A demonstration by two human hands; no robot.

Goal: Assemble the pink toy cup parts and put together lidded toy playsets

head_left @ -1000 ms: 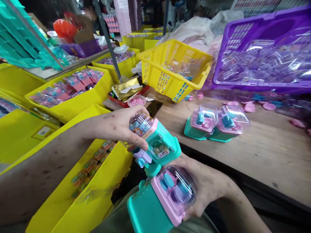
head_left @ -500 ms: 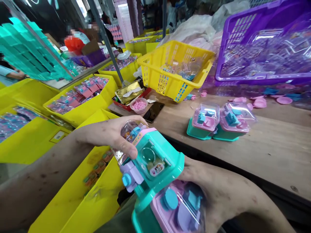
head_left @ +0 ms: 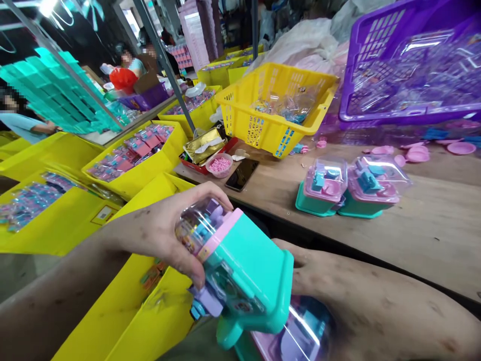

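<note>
My left hand [head_left: 165,230] is closed round the clear dome of a teal and pink toy machine [head_left: 240,271], tilted on its side over my lap. Under it lies a second toy of the same kind [head_left: 296,336], its clear dome full of pink and blue pieces. My right hand [head_left: 311,273] reaches in behind the first toy and beside the second one; its fingers are hidden. Two more such toys [head_left: 321,188] [head_left: 372,188] stand side by side on the wooden table [head_left: 432,230].
Yellow bins [head_left: 150,165] of packed toys stand left and below. A yellow basket [head_left: 270,108] and a purple basket [head_left: 406,65] hold clear parts. A phone [head_left: 242,174], a small bowl [head_left: 220,165] and loose pink pieces [head_left: 413,153] lie on the table. People work at the far left.
My left hand has turned the toy so its front faces down and its plain teal side faces up. The lower toy has slid down toward the frame's bottom edge.
</note>
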